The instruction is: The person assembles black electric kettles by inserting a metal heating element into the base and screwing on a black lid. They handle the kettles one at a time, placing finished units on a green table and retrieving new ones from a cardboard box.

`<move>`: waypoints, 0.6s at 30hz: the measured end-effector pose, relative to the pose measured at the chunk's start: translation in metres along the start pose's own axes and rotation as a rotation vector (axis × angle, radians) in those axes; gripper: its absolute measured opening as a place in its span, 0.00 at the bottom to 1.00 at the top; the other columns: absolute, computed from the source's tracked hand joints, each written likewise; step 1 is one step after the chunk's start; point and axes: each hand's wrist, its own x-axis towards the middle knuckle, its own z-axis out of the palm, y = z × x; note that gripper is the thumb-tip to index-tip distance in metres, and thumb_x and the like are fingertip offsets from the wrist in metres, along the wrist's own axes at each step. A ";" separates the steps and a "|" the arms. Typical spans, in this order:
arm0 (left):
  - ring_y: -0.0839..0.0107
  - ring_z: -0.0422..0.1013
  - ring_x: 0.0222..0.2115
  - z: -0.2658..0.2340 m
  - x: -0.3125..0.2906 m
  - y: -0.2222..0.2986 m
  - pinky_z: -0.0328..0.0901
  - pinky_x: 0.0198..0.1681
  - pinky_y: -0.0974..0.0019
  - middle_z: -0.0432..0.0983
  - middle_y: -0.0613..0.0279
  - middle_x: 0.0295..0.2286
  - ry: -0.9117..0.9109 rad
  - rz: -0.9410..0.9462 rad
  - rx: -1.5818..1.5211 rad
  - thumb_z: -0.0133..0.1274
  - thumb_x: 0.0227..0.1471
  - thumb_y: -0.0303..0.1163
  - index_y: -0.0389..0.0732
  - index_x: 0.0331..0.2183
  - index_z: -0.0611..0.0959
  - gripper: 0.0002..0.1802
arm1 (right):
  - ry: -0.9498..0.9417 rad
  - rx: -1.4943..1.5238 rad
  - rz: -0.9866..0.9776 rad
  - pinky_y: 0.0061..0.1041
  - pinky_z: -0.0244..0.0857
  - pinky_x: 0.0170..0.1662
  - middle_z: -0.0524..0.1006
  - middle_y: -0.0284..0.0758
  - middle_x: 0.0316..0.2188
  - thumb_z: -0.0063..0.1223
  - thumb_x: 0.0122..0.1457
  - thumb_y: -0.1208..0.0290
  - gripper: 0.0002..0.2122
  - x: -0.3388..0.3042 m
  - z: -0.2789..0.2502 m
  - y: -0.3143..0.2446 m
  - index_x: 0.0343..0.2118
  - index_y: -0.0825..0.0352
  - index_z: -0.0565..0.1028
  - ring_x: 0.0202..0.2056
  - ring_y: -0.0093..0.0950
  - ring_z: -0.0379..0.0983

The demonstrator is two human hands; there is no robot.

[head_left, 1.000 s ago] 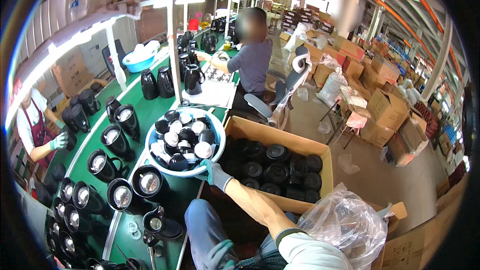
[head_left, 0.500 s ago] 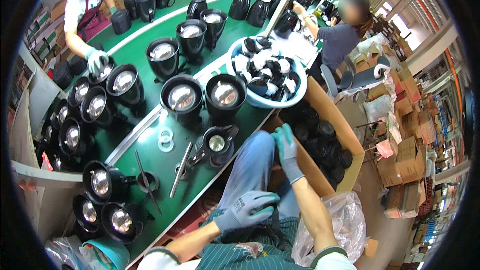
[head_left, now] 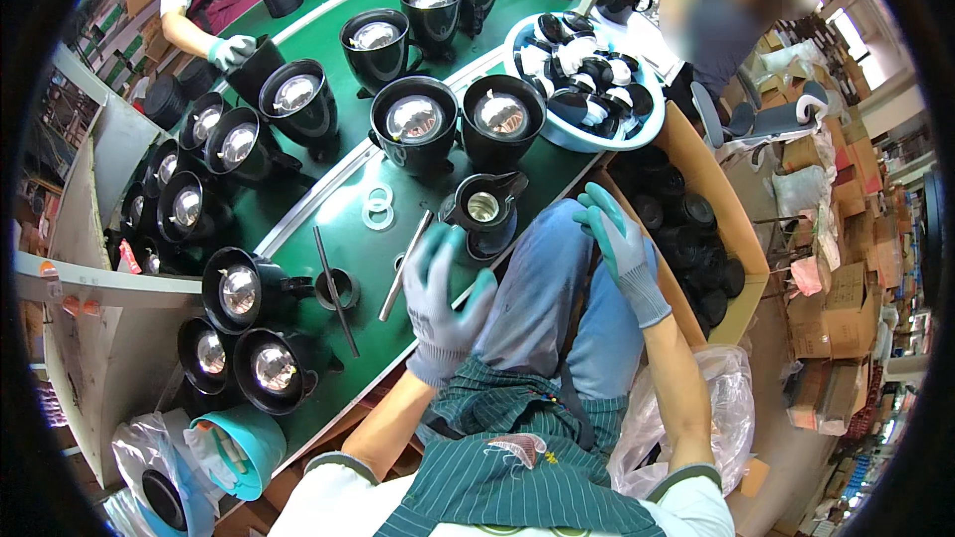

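Note:
My left hand [head_left: 443, 303], in a grey glove with green fingertips, is raised at the table's near edge. Its fingers are stretched out, the thumb stands apart, and nothing is in it. A bright metal rod [head_left: 400, 278] lies just left of it. Beyond the fingers stands a small black jug part [head_left: 482, 207] with a spout and a round opening. My right hand [head_left: 617, 239], gloved alike, hovers over my knee beside a cardboard box [head_left: 741, 308]. Its fingers are extended and hold nothing I can see. Two black jugs with shiny silver liners, a left jug [head_left: 413, 124] and a right jug [head_left: 502, 119], stand farther back.
White rings [head_left: 378, 207], a dark rod [head_left: 335, 288] and a black collar [head_left: 348, 283] lie on the green table. A blue basin [head_left: 597, 144] holds black-and-white parts. The box contains black lids [head_left: 686, 239]. Several lined jugs crowd the left. Across the table, a co-worker's gloved hand [head_left: 231, 53] touches a black jug.
My left hand has risen from my lap toward the table edge and spread its fingers. My right hand stays near the box. Across the table, the co-worker's jug has been tilted or lifted.

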 end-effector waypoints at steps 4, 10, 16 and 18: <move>0.43 0.63 0.57 0.008 0.021 -0.024 0.59 0.61 0.46 0.66 0.42 0.57 -0.085 -0.098 0.231 0.73 0.41 0.45 0.35 0.62 0.67 0.51 | -0.023 -0.275 -0.173 0.23 0.70 0.53 0.76 0.41 0.54 0.58 0.65 0.68 0.25 0.026 -0.011 -0.019 0.63 0.72 0.68 0.49 0.24 0.76; 0.45 0.62 0.58 0.016 0.026 -0.025 0.58 0.62 0.48 0.65 0.42 0.58 -0.165 -0.166 0.252 0.74 0.39 0.44 0.35 0.63 0.65 0.55 | 0.384 -1.020 -0.425 0.38 0.70 0.55 0.78 0.45 0.51 0.64 0.56 0.57 0.30 0.166 -0.076 -0.033 0.60 0.66 0.73 0.49 0.43 0.77; 0.50 0.66 0.56 0.021 0.041 0.018 0.59 0.62 0.46 0.71 0.53 0.52 -0.119 0.068 0.465 0.74 0.38 0.46 0.43 0.56 0.77 0.43 | 0.224 -1.557 -0.307 0.43 0.58 0.66 0.62 0.42 0.67 0.63 0.56 0.54 0.33 0.263 -0.093 -0.012 0.67 0.44 0.65 0.67 0.42 0.58; 0.52 0.66 0.55 0.036 0.044 0.031 0.55 0.63 0.41 0.73 0.57 0.48 -0.174 0.017 0.616 0.68 0.44 0.56 0.45 0.50 0.81 0.36 | 0.187 -1.559 -0.330 0.43 0.61 0.65 0.65 0.40 0.65 0.63 0.56 0.56 0.32 0.281 -0.099 -0.002 0.66 0.45 0.66 0.63 0.42 0.63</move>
